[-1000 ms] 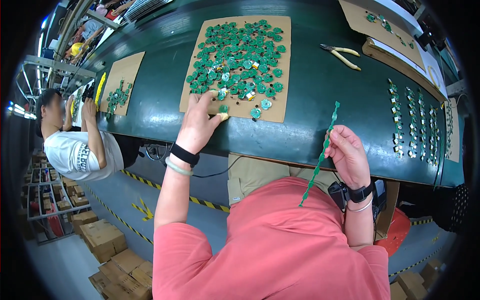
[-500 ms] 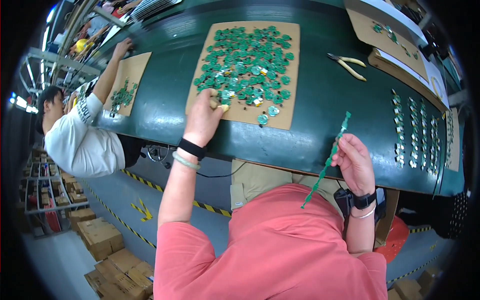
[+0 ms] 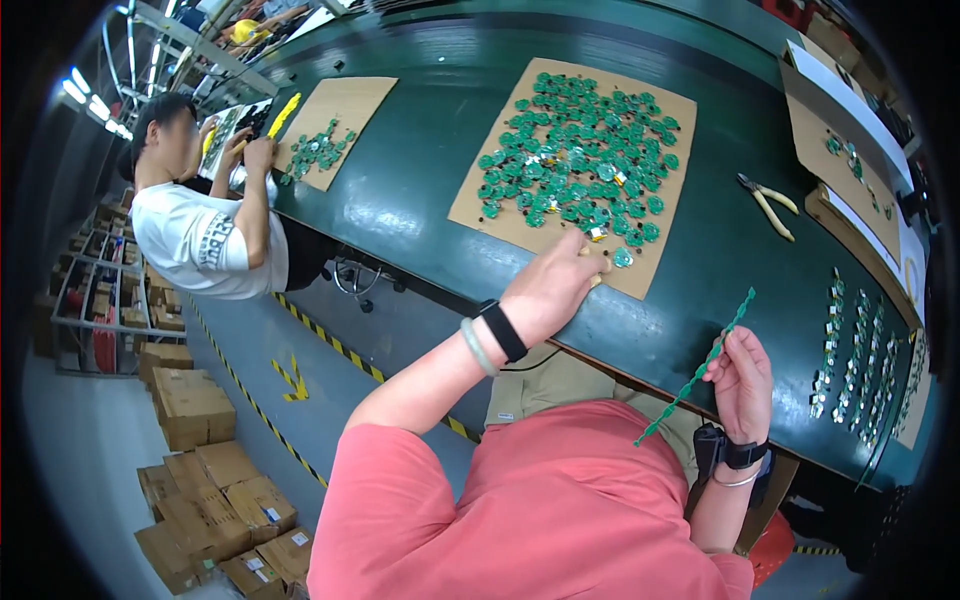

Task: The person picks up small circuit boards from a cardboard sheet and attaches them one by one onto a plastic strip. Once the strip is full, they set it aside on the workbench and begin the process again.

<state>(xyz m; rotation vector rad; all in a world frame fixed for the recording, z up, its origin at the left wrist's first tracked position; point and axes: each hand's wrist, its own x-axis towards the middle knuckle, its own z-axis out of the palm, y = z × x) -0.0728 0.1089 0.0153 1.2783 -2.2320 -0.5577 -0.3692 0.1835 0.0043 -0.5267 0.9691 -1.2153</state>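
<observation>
My right hand (image 3: 742,380) pinches a long, narrow green strip of joined small circuit boards (image 3: 697,372), which hangs slantwise before the table's near edge. My left hand (image 3: 552,288) is at the near edge of a cardboard sheet (image 3: 480,207), with yellowish covers on its fingertips. Its fingers are drawn together, and whatever is between them is hidden. Many small round green circuit boards (image 3: 590,130) lie spread over that sheet, some with white and yellow parts. One round board (image 3: 622,257) lies just right of my left fingertips.
Pliers with pale handles (image 3: 770,208) lie on the dark green table (image 3: 420,150), right of the sheet. Several rows of board strips (image 3: 860,350) lie farther right, below a cardboard-lined tray (image 3: 815,120). A co-worker (image 3: 200,220) sits at the left beside another sheet with boards (image 3: 345,100).
My left hand has moved right along the sheet's near edge. The view has turned, and my right hand still holds the strip. The co-worker's reaching arm has drawn back.
</observation>
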